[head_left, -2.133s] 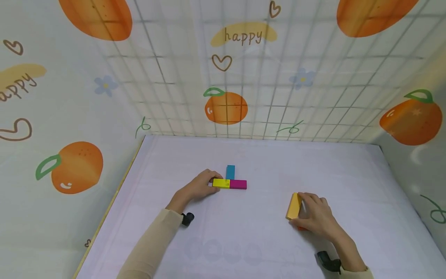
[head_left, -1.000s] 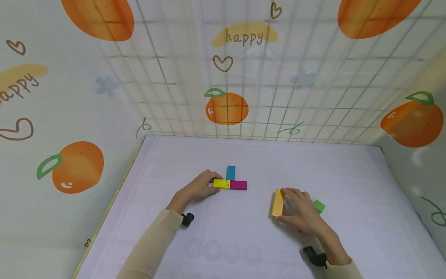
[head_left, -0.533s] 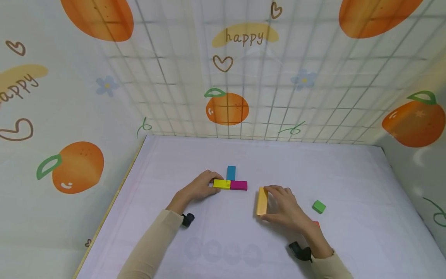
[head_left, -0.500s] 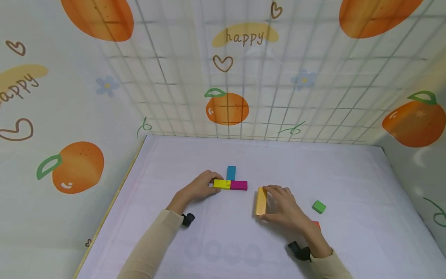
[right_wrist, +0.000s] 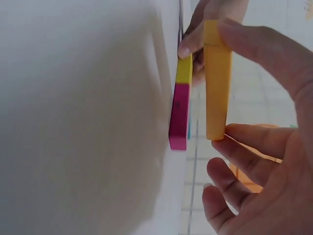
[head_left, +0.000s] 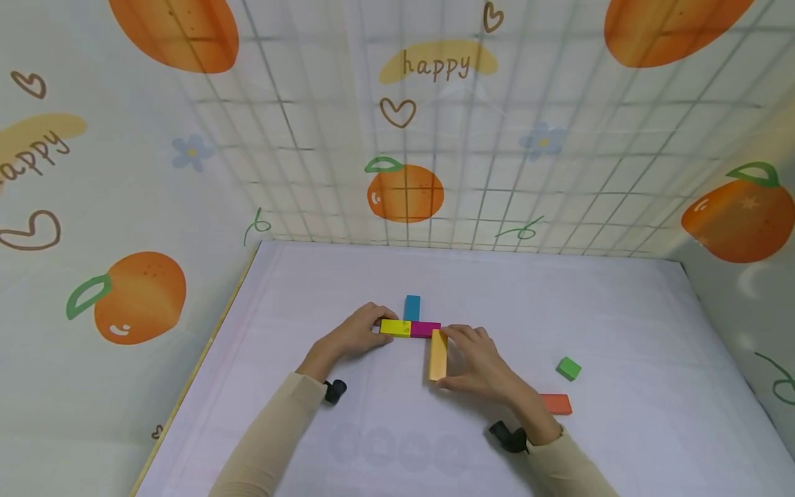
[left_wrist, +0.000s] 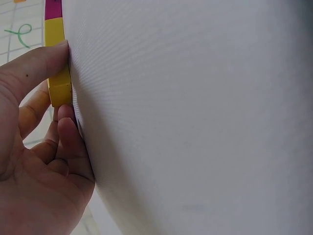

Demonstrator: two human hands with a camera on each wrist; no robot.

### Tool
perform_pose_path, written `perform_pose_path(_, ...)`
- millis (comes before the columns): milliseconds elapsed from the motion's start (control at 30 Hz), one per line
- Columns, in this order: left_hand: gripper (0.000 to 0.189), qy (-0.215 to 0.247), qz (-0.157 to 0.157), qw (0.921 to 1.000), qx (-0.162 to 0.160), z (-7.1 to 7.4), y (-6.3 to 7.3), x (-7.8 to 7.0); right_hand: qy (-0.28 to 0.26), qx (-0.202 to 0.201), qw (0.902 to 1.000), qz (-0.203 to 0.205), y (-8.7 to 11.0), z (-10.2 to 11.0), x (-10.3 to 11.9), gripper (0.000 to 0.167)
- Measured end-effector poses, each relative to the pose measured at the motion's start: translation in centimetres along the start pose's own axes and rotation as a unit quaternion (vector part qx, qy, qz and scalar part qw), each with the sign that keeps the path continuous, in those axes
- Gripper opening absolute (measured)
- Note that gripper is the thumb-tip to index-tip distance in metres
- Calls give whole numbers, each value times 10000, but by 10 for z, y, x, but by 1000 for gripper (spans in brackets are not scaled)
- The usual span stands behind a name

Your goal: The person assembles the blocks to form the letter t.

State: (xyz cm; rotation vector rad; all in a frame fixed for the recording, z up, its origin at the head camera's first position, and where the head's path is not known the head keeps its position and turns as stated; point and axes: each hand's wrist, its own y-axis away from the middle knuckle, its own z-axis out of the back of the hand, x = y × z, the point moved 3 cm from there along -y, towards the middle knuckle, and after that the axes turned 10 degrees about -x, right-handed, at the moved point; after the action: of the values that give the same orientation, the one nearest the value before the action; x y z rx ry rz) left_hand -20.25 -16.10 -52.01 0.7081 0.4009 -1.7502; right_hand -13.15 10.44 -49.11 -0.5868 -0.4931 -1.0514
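Observation:
My left hand [head_left: 357,330] pinches a yellow block [head_left: 395,328] at its left end; the left wrist view has the thumb on one side of that block [left_wrist: 59,90] and fingers behind it. End to end with it lies a magenta block [head_left: 424,330], and a blue block [head_left: 413,308] stretches away behind the two. My right hand [head_left: 484,366] holds a yellow-orange block [head_left: 438,355] by its two ends, thumb at one and fingertips at the other. In the right wrist view this block [right_wrist: 217,83] hangs above the table, and in the head view its far end overlaps the magenta block.
An orange-red block [head_left: 557,404] lies beside my right forearm, partly hidden by it. Beyond it sits a small green block [head_left: 568,368]. The white tabletop [head_left: 310,276] ends at a printed curtain [head_left: 323,186] at the back and sides.
My right hand has carried the yellow-orange block leftward, up to the magenta block. The green and orange-red blocks have come into sight behind it. My left hand stays put.

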Motion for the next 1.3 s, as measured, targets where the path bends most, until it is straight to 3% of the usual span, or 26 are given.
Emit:
perform_pose_path(400,32,18,-153,9999,0,3,1,-1,-79,203,9992,328,-17,-20,19,90)
perform_pose_path(1300,32,31,-168,9998,36,3,1,1,400,457,9963,603,-27,-46,19,93)
